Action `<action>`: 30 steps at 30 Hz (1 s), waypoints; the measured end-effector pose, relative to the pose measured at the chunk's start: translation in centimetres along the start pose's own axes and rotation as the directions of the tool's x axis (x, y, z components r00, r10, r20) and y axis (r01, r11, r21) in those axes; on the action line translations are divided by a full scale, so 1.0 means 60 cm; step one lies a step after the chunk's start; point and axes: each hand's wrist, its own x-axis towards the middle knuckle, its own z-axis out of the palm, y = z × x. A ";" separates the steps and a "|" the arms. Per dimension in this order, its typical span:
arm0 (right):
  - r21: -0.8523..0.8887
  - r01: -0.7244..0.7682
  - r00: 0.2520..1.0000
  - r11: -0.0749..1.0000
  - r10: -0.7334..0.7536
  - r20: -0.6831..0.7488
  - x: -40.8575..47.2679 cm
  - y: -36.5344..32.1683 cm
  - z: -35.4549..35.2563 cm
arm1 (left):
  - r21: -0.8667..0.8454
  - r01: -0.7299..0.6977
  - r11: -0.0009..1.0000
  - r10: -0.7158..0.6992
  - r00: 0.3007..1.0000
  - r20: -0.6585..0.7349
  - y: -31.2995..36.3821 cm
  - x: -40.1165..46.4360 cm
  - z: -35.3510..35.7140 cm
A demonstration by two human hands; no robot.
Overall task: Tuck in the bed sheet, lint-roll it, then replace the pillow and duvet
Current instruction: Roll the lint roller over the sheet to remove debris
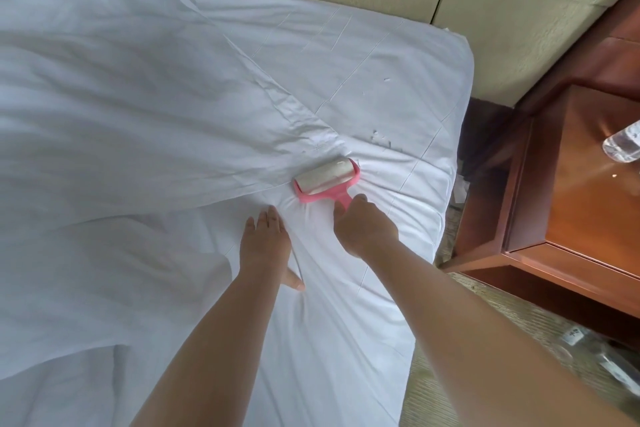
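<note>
Two bare forearms reach in from 6 o'clock. The left hand (pixel 265 239) lies flat, fingers straight and relaxed, pressing the white bed sheet (pixel 346 288) into soft radiating creases. At its 2 o'clock the right hand (pixel 363 225) curls round the pink plastic handle of the lint roller (pixel 325 180), whose pale cylinder rests on the sheet against the edge of the rumpled white duvet (pixel 121 97). A glossy wooden nightstand (pixel 571 184) stands at 3 o'clock.

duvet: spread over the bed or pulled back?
Pulled back. The duvet is heaped on the left, its edge running diagonally, leaving the sheet bare where the right hand runs the lint roller.
</note>
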 end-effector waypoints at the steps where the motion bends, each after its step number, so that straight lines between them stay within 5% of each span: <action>1: -0.002 0.000 1.000 1.000 0.000 0.004 -0.002 0.000 0.000 | -0.009 0.006 1.000 -0.006 1.000 -0.001 0.000 -0.003 0.001; 30: -0.057 -0.046 0.998 0.997 0.049 0.037 -0.191 0.158 0.025 | 0.042 0.003 0.999 -0.003 1.000 0.012 0.082 -0.177 0.026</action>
